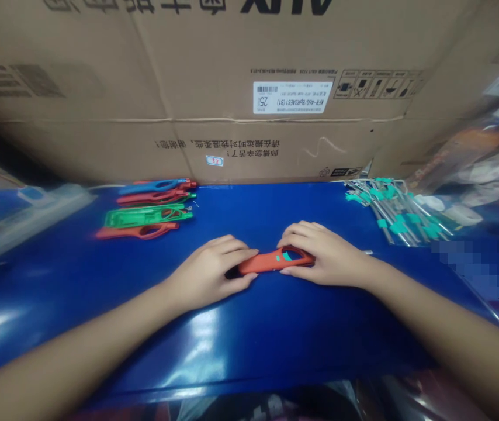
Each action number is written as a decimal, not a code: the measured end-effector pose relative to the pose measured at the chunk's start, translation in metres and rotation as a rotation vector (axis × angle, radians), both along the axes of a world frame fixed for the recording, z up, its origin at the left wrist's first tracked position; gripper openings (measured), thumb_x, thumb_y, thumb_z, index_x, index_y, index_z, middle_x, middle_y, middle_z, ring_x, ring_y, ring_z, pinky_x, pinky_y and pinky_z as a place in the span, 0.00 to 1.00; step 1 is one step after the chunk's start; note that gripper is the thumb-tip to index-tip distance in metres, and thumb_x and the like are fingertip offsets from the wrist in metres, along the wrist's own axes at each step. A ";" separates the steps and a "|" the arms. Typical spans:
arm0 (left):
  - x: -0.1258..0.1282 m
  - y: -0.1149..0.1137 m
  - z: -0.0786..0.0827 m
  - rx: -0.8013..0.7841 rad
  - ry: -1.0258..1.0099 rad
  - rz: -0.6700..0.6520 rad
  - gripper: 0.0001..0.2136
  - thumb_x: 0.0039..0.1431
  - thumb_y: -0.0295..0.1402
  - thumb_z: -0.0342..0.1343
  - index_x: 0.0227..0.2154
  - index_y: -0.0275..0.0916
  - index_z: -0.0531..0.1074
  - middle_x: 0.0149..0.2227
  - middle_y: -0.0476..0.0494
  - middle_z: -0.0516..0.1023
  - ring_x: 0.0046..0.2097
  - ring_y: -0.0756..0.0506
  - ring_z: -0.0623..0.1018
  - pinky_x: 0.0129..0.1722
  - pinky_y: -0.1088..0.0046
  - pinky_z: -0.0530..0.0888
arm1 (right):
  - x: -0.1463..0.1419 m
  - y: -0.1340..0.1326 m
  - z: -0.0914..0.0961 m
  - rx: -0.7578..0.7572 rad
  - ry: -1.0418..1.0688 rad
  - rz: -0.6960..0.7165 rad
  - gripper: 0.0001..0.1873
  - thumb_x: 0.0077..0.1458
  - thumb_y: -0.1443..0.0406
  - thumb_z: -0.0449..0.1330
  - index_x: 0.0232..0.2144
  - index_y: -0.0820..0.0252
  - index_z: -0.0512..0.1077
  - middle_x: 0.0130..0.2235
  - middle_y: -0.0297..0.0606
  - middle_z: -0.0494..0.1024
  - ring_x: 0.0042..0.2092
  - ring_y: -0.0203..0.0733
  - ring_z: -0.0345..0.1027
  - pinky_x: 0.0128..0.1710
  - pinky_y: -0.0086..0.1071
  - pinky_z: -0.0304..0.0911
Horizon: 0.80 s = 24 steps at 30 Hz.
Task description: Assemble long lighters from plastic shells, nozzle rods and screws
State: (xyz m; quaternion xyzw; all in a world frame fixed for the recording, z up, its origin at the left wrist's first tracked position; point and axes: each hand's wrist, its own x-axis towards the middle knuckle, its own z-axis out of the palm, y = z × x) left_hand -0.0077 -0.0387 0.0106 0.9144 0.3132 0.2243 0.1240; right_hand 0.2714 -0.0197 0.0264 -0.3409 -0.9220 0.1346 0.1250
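An orange lighter casing with an oval finger opening and teal bits showing lies level between my two hands, on or just over the blue table. My left hand grips its left end, thumb on the near edge and fingers along the far edge. Around the end with the opening, my right hand is closed, with its thumb on the near side. My palms and fingers hide both tips of the casing.
Several blue, red and green lighter casings lie at the back left. Metal lighter rods with teal parts are heaped at the back right. A large cardboard box walls off the far side of the blue table. Plastic bags sit at right.
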 end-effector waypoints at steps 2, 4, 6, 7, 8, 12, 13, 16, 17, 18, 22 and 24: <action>0.000 0.000 -0.001 -0.011 -0.006 0.000 0.17 0.65 0.35 0.58 0.54 0.37 0.73 0.46 0.39 0.80 0.46 0.42 0.77 0.48 0.62 0.75 | 0.000 0.000 0.000 0.013 -0.010 -0.002 0.17 0.60 0.52 0.63 0.46 0.55 0.73 0.48 0.42 0.76 0.49 0.48 0.69 0.48 0.42 0.59; 0.000 0.000 -0.002 -0.017 -0.011 0.006 0.17 0.65 0.35 0.58 0.55 0.37 0.73 0.47 0.39 0.80 0.47 0.42 0.77 0.48 0.62 0.75 | 0.001 0.000 0.000 0.029 -0.023 -0.002 0.18 0.60 0.52 0.63 0.46 0.55 0.73 0.48 0.42 0.75 0.49 0.48 0.68 0.48 0.42 0.59; 0.000 0.000 -0.003 -0.022 -0.017 0.018 0.17 0.65 0.35 0.58 0.55 0.37 0.73 0.47 0.39 0.80 0.47 0.41 0.77 0.48 0.62 0.75 | 0.002 0.001 0.000 0.034 -0.036 -0.003 0.19 0.59 0.51 0.64 0.47 0.55 0.73 0.49 0.41 0.75 0.49 0.48 0.68 0.49 0.42 0.59; 0.001 0.000 -0.003 -0.026 -0.022 0.022 0.17 0.65 0.36 0.58 0.55 0.37 0.73 0.47 0.39 0.80 0.47 0.41 0.77 0.48 0.62 0.75 | 0.002 0.001 0.000 0.034 -0.040 -0.003 0.19 0.59 0.51 0.64 0.46 0.55 0.73 0.49 0.41 0.75 0.49 0.48 0.68 0.49 0.42 0.59; 0.001 0.000 -0.003 -0.031 -0.026 0.024 0.17 0.65 0.36 0.59 0.55 0.37 0.73 0.47 0.39 0.80 0.47 0.41 0.77 0.48 0.62 0.75 | 0.003 0.002 0.000 0.035 -0.042 -0.004 0.19 0.59 0.51 0.64 0.46 0.55 0.73 0.49 0.41 0.75 0.49 0.48 0.68 0.49 0.42 0.59; 0.002 0.000 -0.003 -0.061 -0.029 0.017 0.14 0.64 0.35 0.60 0.51 0.38 0.74 0.46 0.41 0.80 0.46 0.43 0.77 0.48 0.63 0.74 | 0.004 0.003 -0.001 0.042 -0.041 0.001 0.20 0.59 0.51 0.64 0.47 0.55 0.73 0.50 0.42 0.74 0.49 0.48 0.67 0.49 0.42 0.59; 0.001 0.000 -0.003 -0.066 -0.030 0.017 0.14 0.64 0.35 0.60 0.51 0.38 0.74 0.46 0.42 0.80 0.46 0.43 0.77 0.48 0.63 0.74 | 0.004 0.003 -0.001 0.045 -0.042 0.002 0.20 0.59 0.50 0.64 0.47 0.55 0.73 0.50 0.42 0.74 0.49 0.48 0.67 0.49 0.42 0.59; 0.001 0.000 -0.003 -0.072 -0.035 0.025 0.14 0.64 0.36 0.59 0.51 0.38 0.74 0.46 0.42 0.80 0.47 0.43 0.76 0.49 0.64 0.74 | 0.005 0.002 0.000 0.059 -0.042 0.010 0.22 0.59 0.49 0.63 0.50 0.55 0.73 0.50 0.43 0.74 0.50 0.49 0.67 0.49 0.43 0.59; 0.001 0.000 -0.003 -0.075 -0.036 0.025 0.14 0.65 0.36 0.59 0.51 0.39 0.74 0.46 0.42 0.79 0.47 0.43 0.76 0.49 0.64 0.74 | 0.005 0.001 0.000 0.061 -0.039 0.015 0.23 0.59 0.50 0.63 0.50 0.55 0.73 0.51 0.43 0.74 0.50 0.49 0.67 0.50 0.43 0.59; 0.000 0.000 -0.003 -0.078 -0.037 0.025 0.14 0.65 0.36 0.59 0.51 0.39 0.74 0.46 0.42 0.79 0.47 0.43 0.76 0.49 0.64 0.73 | 0.005 0.001 0.001 0.062 -0.035 0.019 0.22 0.60 0.51 0.63 0.51 0.55 0.72 0.51 0.43 0.74 0.50 0.49 0.67 0.50 0.43 0.59; 0.001 0.000 -0.004 -0.083 -0.048 0.022 0.14 0.65 0.35 0.59 0.51 0.39 0.75 0.46 0.41 0.78 0.47 0.43 0.76 0.49 0.64 0.73 | 0.006 0.000 0.003 0.042 -0.015 0.042 0.15 0.63 0.58 0.60 0.50 0.57 0.73 0.49 0.43 0.75 0.49 0.48 0.67 0.52 0.44 0.59; 0.002 0.001 -0.004 -0.083 -0.056 0.019 0.14 0.65 0.35 0.59 0.51 0.38 0.75 0.45 0.41 0.77 0.47 0.44 0.76 0.49 0.64 0.74 | 0.005 0.000 0.002 0.021 -0.002 0.049 0.13 0.63 0.60 0.60 0.48 0.58 0.73 0.48 0.43 0.75 0.49 0.47 0.67 0.51 0.44 0.60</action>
